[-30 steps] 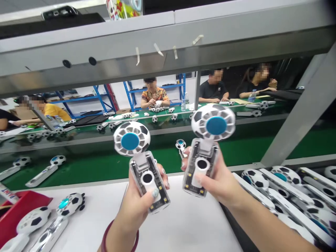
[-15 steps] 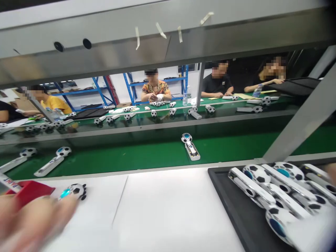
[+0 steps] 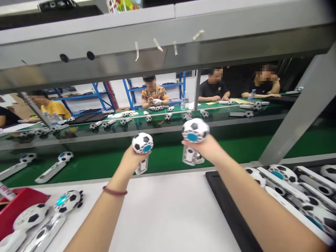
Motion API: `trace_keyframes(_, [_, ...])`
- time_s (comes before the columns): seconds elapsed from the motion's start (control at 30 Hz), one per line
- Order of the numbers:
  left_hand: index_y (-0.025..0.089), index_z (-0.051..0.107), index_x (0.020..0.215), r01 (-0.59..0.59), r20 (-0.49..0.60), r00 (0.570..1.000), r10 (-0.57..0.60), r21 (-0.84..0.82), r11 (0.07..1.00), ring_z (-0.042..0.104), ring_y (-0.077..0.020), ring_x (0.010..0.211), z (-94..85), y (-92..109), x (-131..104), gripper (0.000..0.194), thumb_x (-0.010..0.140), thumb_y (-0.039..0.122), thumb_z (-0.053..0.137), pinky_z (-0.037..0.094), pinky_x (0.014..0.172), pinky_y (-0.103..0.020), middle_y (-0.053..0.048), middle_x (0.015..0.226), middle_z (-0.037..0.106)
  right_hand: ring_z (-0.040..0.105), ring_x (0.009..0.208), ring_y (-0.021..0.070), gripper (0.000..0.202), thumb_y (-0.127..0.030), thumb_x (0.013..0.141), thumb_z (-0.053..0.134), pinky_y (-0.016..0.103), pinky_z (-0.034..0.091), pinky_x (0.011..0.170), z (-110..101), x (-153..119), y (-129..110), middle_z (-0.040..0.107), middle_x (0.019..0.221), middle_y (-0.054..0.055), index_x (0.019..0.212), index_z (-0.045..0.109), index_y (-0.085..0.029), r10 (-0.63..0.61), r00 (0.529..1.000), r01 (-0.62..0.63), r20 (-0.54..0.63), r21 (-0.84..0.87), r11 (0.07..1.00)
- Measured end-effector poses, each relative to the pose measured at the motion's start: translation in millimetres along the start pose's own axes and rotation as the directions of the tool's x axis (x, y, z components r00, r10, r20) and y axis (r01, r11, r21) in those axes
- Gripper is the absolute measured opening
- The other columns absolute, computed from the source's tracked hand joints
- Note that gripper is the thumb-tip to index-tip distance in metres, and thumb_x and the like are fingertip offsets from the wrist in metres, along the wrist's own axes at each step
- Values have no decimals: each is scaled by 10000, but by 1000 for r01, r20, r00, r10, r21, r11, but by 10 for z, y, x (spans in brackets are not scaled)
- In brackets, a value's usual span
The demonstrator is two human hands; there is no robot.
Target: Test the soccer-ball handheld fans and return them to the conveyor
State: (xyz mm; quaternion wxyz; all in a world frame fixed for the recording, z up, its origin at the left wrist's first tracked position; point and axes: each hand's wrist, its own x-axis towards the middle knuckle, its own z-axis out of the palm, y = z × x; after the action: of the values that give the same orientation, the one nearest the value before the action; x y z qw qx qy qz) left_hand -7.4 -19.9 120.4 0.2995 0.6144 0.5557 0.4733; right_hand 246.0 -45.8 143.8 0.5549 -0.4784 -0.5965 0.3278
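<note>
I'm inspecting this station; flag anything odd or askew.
Tape strips sit at uneven angles on the overhead beam, and a soccer-ball head at lower left has black knobs along one edge; none show on the ball the right hand holds.

Looks like smooth, semi-gloss wht/blk plast. on each held ball-head unit [image 3: 195, 130], w/ clear, shiny plast. at handle [image 3: 189, 156]. Reads as matt blk plast. on tray [image 3: 220, 206], smooth red plast. on bin [image 3: 28, 210], clear plast. on btl [image 3: 187, 99]. Shows smooth grey metal, dull sheen, on overhead beam [image 3: 110, 45], slick low-gloss finish on grn belt [image 3: 99, 161], matt, paper-like wht on worktop [image 3: 168, 213].
</note>
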Motion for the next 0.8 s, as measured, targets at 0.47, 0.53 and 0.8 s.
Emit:
trace_keyframes(0.47, [156,528,1159,-128,83,991,109,284,950,466,-322,1116,414,-630,270,493,672,120,601,301,971,-444,-157,1122,538,414,1161,396,869,-141,574,710,540,296,940,-229,591,1344,477,1215,247,1346,314,-99,521,836,-544,-174,-395,740])
trace_keyframes(0.53, [173,551,1131,-161,126,983,135,231,960,496,-292,1077,530,-549,155,433,700,151,584,328,962,-420,-133,1116,547,486,1088,375,936,-100,548,702,512,337,920,-295,553,1392,530,1145,240,1368,253,-71,548,819,-569,-170,-367,736])
trace_keyframes(0.8, [239,485,1200,78,229,973,-12,-283,956,501,-251,1104,810,16,-289,386,826,335,477,457,851,-380,-115,1233,494,594,947,181,798,-331,759,555,272,500,747,156,228,779,515,1221,80,1395,80,-240,381,922,-386,-68,-88,918])
